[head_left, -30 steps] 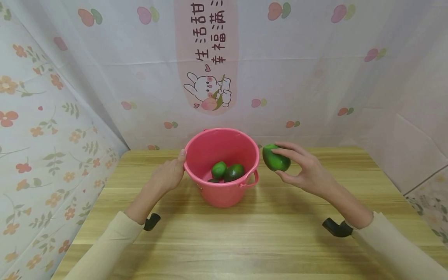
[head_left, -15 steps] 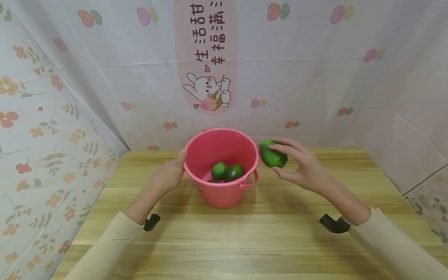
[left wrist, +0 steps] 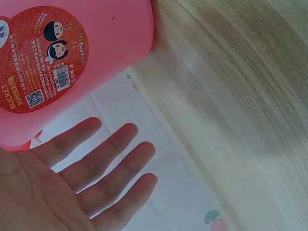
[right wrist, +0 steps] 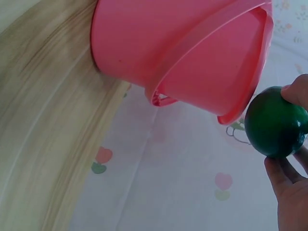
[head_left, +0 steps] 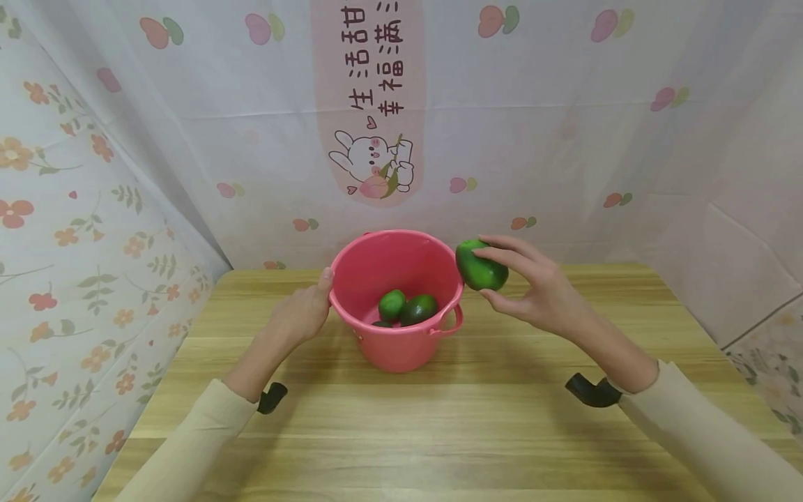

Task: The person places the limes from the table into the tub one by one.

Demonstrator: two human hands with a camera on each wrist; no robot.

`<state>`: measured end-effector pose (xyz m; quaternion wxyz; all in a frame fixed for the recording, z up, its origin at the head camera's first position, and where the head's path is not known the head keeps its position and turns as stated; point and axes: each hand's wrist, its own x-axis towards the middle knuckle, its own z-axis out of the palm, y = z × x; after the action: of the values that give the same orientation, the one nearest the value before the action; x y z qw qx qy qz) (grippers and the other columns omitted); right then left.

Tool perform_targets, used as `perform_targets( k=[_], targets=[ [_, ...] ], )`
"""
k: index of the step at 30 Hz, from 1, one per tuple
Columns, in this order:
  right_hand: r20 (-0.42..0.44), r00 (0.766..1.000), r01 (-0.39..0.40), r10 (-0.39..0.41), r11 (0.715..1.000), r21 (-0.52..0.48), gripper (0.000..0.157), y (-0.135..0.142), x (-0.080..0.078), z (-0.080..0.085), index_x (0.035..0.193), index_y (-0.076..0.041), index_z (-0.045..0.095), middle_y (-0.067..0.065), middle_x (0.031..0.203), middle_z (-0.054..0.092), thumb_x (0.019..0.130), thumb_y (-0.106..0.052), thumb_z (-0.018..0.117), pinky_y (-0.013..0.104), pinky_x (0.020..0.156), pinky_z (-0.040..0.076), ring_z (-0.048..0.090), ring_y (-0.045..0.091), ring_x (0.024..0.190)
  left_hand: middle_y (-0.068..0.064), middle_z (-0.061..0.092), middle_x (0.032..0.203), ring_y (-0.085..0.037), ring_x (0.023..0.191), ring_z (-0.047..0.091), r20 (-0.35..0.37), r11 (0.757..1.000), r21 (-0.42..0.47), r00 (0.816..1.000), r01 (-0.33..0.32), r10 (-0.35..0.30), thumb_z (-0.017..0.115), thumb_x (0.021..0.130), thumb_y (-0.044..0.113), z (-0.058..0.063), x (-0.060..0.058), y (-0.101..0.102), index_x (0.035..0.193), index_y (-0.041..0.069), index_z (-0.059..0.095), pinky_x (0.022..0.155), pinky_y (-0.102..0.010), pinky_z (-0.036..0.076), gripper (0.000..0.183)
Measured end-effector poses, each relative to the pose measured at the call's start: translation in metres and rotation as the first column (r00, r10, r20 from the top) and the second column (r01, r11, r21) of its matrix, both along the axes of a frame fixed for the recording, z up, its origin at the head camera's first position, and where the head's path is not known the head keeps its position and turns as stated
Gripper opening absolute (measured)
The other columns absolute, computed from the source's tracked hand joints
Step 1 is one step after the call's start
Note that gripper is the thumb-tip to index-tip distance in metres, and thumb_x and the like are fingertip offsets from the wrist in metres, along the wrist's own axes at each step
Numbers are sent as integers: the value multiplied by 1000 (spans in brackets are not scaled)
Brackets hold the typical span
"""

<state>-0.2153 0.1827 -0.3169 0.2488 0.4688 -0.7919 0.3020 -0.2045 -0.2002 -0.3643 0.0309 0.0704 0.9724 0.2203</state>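
Note:
A pink bucket (head_left: 399,352) stands on the table, with several green avocados (head_left: 419,310) showing at its bottom. My left hand (head_left: 301,312) is at the bucket's left side, its thumb on the rim. In the left wrist view, the four fingers (left wrist: 126,161) stretch out straight and spread beside the bucket wall. My right hand (head_left: 539,286) holds another glossy dark green avocado (head_left: 482,266) between thumb and fingertips, at the height of the bucket's right rim. The held avocado overlaps that rim in the head view.
The bucket's pink handle (head_left: 453,322) hangs down on its right side. The wooden table (head_left: 401,432) ends at a white patterned cloth (head_left: 546,153) behind. A flowered cloth (head_left: 75,279) hangs at the left. Black camera pieces (head_left: 592,390) sit at both wrists.
My right hand has carried the avocado left and slightly up, toward the bucket's right rim. The left hand and the bucket have stayed in place.

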Motion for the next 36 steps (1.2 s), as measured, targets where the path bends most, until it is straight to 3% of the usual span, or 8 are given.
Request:
perform_targets(
  k=[5,14,22,28,36],
  targets=[
    [-4,1000,-1,1,1000,-3,60,-4,0,3,126,-10,58,9,133,47,70,-11,79,24,87,43,48,23,116,-7,49,69,-24,64,49,17,1000,13,1000,-13,13,-9,90,62,1,1,1,93,13,60,54,-39,36,84],
    [-8,998,-55,55,998,5,51,-14,-1,10,127,-9,56,10,134,46,81,-27,71,28,85,45,48,22,115,-7,48,67,-23,60,47,16,1000,8,1000,-14,14,-9,90,62,1,0,1,86,13,57,52,-38,36,82],
    [-11,997,-75,75,997,2,57,-26,-4,13,127,-9,56,9,134,45,74,-15,76,28,86,45,46,22,117,-5,54,76,-23,68,51,-8,1000,-11,1000,0,0,-7,92,60,1,-1,1,92,15,59,54,-39,38,81],
    [-4,997,-82,82,997,10,61,-37,-4,18,128,-11,55,7,134,45,72,-12,79,31,84,46,45,20,117,-7,48,66,-24,61,49,34,1000,0,999,-21,21,-10,89,63,1,0,1,82,12,57,54,-39,36,84],
    [33,986,-165,165,986,9,62,-59,-9,21,130,-10,53,7,136,43,74,-14,79,31,83,47,43,18,119,-8,50,68,-25,65,51,44,1000,3,999,-23,23,-10,89,64,0,-2,1,90,13,60,57,-41,37,86]
  ],
)
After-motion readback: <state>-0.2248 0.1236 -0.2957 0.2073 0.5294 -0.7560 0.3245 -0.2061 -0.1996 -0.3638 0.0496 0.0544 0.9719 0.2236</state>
